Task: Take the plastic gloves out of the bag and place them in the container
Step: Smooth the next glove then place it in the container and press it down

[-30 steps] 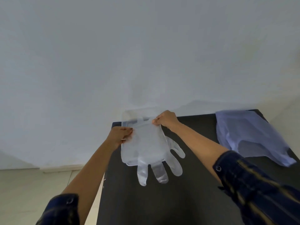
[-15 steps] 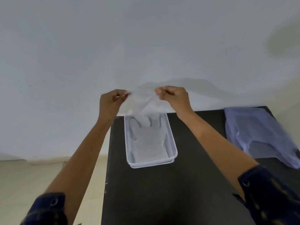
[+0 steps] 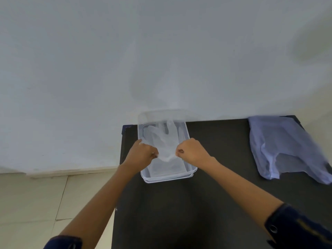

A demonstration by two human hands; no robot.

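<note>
A clear plastic container stands at the far left of the black table. A thin translucent plastic glove stretches over it, fingers pointing toward the wall, cuff end pinched between both hands. My left hand grips the cuff's left corner above the container's left wall. My right hand grips the right corner above the container's right wall. More clear plastic lies flat inside the container. A pale blue plastic bag lies crumpled at the table's far right.
A white wall rises directly behind the table. Beige floor tiles lie to the left of the table's left edge. Dark blue sleeves cover both forearms near the bottom of the view.
Both hands have come down from in front of the wall, bringing the glove low over the container. One second ago the glove hung fingers-down in front of me.
</note>
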